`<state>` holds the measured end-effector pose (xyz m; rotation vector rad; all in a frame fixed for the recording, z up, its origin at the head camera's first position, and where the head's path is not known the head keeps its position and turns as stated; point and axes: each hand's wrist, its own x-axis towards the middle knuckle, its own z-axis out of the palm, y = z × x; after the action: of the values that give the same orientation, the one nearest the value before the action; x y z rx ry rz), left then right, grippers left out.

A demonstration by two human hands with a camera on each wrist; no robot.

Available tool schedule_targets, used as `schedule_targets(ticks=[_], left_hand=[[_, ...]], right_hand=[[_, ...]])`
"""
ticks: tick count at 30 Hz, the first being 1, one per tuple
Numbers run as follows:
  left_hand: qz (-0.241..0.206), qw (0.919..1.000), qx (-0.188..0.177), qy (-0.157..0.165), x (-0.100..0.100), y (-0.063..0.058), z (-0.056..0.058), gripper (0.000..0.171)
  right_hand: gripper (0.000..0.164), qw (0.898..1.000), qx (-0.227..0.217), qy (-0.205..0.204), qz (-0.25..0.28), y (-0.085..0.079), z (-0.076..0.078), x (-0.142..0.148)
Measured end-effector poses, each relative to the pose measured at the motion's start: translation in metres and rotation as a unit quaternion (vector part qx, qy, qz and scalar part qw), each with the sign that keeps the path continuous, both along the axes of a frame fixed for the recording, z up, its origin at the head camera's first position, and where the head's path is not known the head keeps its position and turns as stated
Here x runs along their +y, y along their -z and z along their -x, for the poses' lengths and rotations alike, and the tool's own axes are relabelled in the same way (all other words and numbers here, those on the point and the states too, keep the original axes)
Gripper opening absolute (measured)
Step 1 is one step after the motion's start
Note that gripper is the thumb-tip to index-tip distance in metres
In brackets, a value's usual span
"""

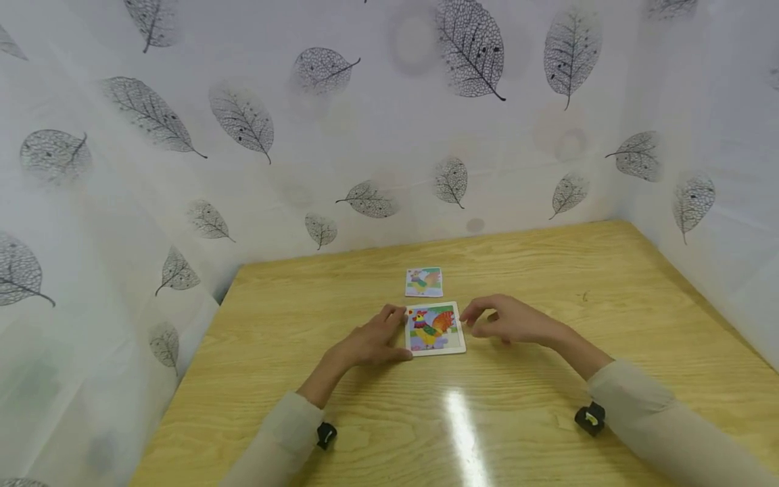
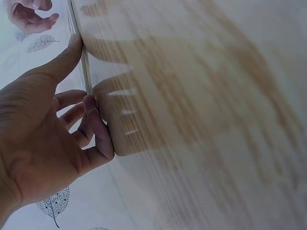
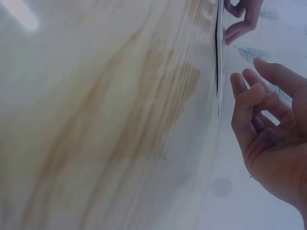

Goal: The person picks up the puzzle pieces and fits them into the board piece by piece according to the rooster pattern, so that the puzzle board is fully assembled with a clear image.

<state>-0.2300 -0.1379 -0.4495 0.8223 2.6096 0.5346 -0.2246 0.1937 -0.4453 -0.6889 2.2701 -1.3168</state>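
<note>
A white-framed jigsaw puzzle board [image 1: 432, 329] with a rooster picture lies flat on the wooden table. Its lower right part is a pale patch with knobbed piece outlines beside it. My left hand [image 1: 372, 340] grips the board's left side, thumb at the near corner and fingertips toward the far one. In the left wrist view, that hand's thumb and curled fingers [image 2: 100, 136] touch the thin board edge. Just off the right edge, my right hand [image 1: 510, 320] hovers with loosely bent fingers. The right wrist view shows nothing held between its thumb and fingers [image 3: 249, 98].
Behind the board lies a small square picture card [image 1: 424, 282] with a paler rooster. The yellow wooden table [image 1: 341, 433] meets white leaf-print cloth [image 1: 389, 135] at the back and sides. A black wrist device [image 1: 590, 419] sits at each sleeve.
</note>
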Motion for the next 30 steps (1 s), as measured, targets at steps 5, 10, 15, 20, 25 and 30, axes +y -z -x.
schedule_targets(ticks=[5, 10, 15, 20, 25, 30], left_hand=[[0.002, 1.0000, -0.001, -0.003, 0.001, 0.002, 0.001, 0.084], [0.004, 1.0000, -0.003, -0.005, 0.001, 0.005, 0.001, 0.081], [0.005, 1.0000, 0.001, -0.004, 0.002, 0.003, 0.002, 0.081], [0.007, 1.0000, 0.002, 0.000, 0.002, 0.002, 0.002, 0.079], [0.009, 0.9999, -0.008, -0.004, 0.002, 0.000, 0.001, 0.078], [0.012, 0.9999, -0.008, -0.008, 0.002, -0.001, 0.000, 0.079]], right_hand=[[0.036, 1.000, -0.006, 0.006, 0.000, -0.003, -0.005, 0.024], [0.042, 1.000, -0.015, 0.013, -0.010, -0.005, -0.011, 0.049], [0.045, 1.000, -0.023, 0.016, -0.014, -0.003, -0.017, 0.073], [0.048, 0.999, -0.042, 0.008, -0.004, -0.001, -0.024, 0.093], [0.050, 0.999, -0.054, 0.001, -0.006, 0.000, -0.032, 0.109], [0.051, 0.999, -0.032, -0.004, 0.000, 0.001, -0.039, 0.124]])
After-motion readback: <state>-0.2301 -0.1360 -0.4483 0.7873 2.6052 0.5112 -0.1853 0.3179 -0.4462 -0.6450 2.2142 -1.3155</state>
